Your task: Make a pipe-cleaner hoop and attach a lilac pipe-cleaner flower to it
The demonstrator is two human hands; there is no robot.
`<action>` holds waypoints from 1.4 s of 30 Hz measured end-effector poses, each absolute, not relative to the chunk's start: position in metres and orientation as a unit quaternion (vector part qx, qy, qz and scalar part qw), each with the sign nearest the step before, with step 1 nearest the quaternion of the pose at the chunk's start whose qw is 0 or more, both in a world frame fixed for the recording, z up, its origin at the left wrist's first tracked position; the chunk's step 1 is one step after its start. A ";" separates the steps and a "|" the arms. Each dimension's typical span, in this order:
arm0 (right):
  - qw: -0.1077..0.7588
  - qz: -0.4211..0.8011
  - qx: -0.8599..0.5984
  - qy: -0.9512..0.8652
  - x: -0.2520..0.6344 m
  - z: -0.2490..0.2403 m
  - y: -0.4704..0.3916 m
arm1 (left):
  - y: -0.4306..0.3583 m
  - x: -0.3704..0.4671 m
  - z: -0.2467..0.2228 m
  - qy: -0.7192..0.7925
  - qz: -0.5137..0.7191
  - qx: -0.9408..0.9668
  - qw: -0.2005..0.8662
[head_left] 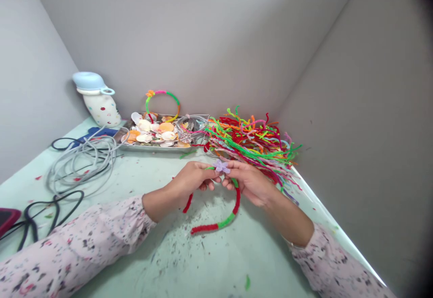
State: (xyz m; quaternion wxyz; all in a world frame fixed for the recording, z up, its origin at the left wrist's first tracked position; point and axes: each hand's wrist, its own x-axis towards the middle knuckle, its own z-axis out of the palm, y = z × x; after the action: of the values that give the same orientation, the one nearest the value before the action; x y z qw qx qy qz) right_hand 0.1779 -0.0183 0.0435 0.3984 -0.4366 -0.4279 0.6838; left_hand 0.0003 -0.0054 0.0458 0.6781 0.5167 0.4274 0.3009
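Note:
A small purple flower (221, 167) of fuzzy stems is pinched between my left hand (198, 176) and my right hand (248, 181), whose fingertips nearly meet. From under the flower a red and green fuzzy band (227, 220) curves down past my right fingers and back to the left, with its red end loose above the table. Another red piece (187, 204) hangs below my left hand, its upper part hidden by the hand. A bit of green stem shows above my left fingers.
Behind my hands stand a metal tray (158, 148) of shells with a colourful ring (173, 96), and a heap of fuzzy stems (253, 142). Coiled grey cable (81, 165), black cable (57, 203) and a blue-capped bottle (101, 104) are on the left. Grey walls enclose the table (270, 253).

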 end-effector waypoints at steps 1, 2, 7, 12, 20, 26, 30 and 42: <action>0.399 0.680 -0.440 -0.430 0.178 0.043 -0.018 | -0.005 0.000 0.045 0.425 0.303 0.514 0.680; 0.400 0.677 -0.443 -0.431 0.178 0.043 -0.018 | -0.005 0.000 0.045 0.424 0.307 0.511 0.682; 0.410 0.675 -0.441 -0.425 0.177 0.042 -0.019 | -0.004 0.001 0.041 0.407 0.319 0.498 0.696; 0.418 0.682 -0.432 -0.416 0.176 0.043 -0.020 | -0.004 0.001 0.040 0.400 0.325 0.519 0.683; 0.415 0.669 -0.445 -0.427 0.171 0.040 -0.020 | -0.003 0.000 0.035 0.450 0.321 0.563 0.614; 0.421 0.690 -0.438 -0.393 0.170 0.036 -0.021 | -0.003 -0.001 0.029 0.454 0.326 0.565 0.606; 0.405 0.714 -0.424 -0.382 0.172 0.035 -0.019 | -0.004 -0.002 0.028 0.447 0.324 0.579 0.600; 0.443 0.671 -0.460 -0.376 0.164 0.033 -0.022 | -0.005 0.000 0.031 0.463 0.349 0.561 0.591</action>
State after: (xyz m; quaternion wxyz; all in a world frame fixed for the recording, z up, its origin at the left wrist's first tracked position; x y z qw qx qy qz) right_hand 0.1642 -0.0224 0.0335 0.4434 -0.4601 -0.3761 0.6710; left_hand -0.0005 -0.0052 0.0310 0.5908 0.5610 0.4627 0.3494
